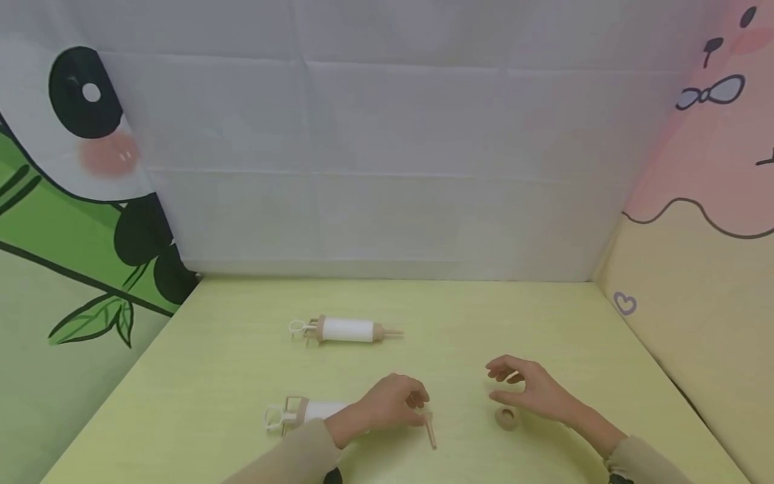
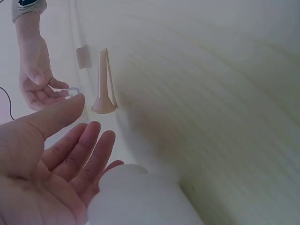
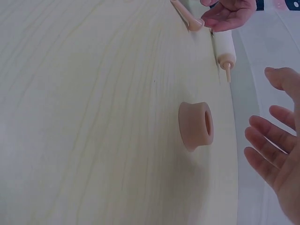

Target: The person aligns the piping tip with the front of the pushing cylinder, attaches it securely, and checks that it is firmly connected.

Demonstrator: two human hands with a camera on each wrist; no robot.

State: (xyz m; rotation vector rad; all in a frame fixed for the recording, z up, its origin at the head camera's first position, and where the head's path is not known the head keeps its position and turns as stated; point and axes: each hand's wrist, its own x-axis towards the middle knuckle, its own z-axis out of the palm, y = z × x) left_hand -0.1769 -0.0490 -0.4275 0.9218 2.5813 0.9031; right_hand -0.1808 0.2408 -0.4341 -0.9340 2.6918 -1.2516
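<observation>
My left hand (image 1: pixel 393 402) has loosely bent fingers and grips nothing, close to the wide end of a tan flared nozzle (image 1: pixel 431 430). In the left wrist view the nozzle (image 2: pixel 102 86) lies on the table just past the fingertips. A white-barrelled syringe (image 1: pixel 323 410) with a ring-handled plunger lies partly hidden behind that hand and forearm. My right hand (image 1: pixel 535 386), fingers relaxed and apart, is beside and above a tan ring-shaped cap (image 1: pixel 506 418). The right wrist view shows this cap (image 3: pixel 194 125) with a central hole, apart from the fingers.
A second syringe (image 1: pixel 347 329), with a white barrel and a tan nozzle pointing right, lies farther back on the pale yellow table (image 1: pixel 447 309). A white back panel (image 1: pixel 393 222) and printed side panels (image 1: pixel 695 282) border the table.
</observation>
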